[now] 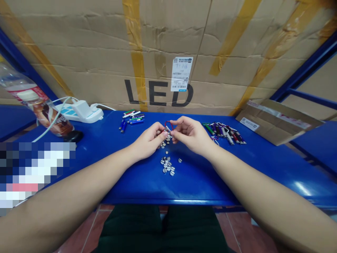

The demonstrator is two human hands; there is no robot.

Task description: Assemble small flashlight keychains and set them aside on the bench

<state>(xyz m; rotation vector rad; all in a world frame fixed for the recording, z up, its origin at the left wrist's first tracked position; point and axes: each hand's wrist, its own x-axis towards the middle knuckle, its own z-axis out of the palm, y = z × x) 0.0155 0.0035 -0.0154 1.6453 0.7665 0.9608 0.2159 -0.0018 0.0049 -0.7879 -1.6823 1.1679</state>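
Observation:
My left hand [150,141] and my right hand [190,134] meet above the middle of the blue table. A red carabiner-like loop [169,123] is pinched in my right hand's fingers. My left hand's fingers are closed on a small silvery part at the loop's lower end; its exact shape is too small to tell. Beneath and in front of my hands lie several small round metal pieces [167,164]. Colored metal tubes [133,117] lie left of my hands. On the right is a pile of colored tubes with clips [223,133], partly behind my right hand.
A plastic bottle [43,109] and a white power strip [79,111] with cables stand at the left. A small cardboard box [276,121] sits at the right rear. A large carton [105,52] marked LED rises behind the blue table [200,186].

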